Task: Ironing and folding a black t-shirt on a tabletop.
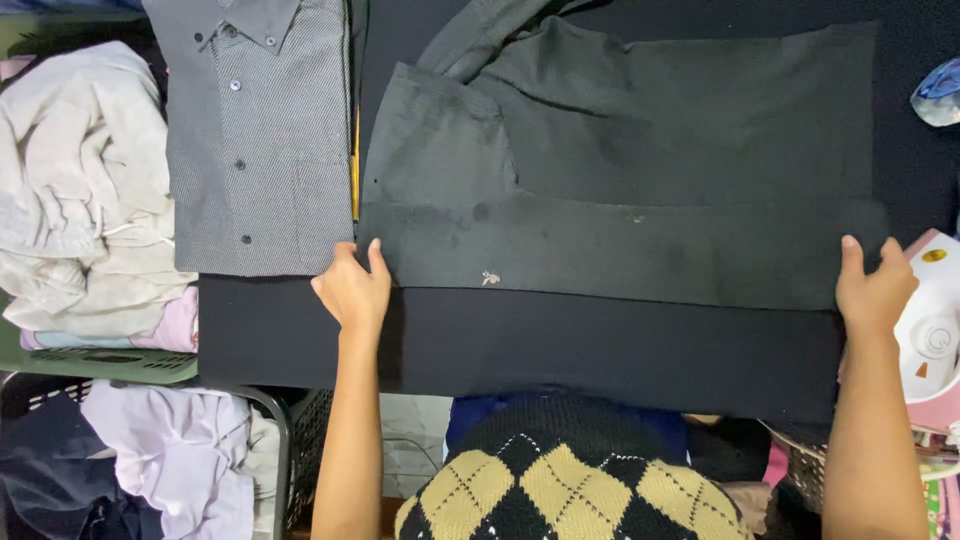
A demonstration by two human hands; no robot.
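A dark grey garment (640,170) lies spread flat on a black padded board (600,345), with one part folded over and a sleeve bunched at the top. My left hand (352,288) grips its near left corner, thumb on top. My right hand (876,288) holds the near right corner the same way. A small pale speck sits on the cloth near the left hand.
A folded grey striped button shirt (258,140) lies at the board's left. A heap of pale clothes (85,200) is further left, above a basket of laundry (170,450). A pink and white iron (930,330) stands at the right edge.
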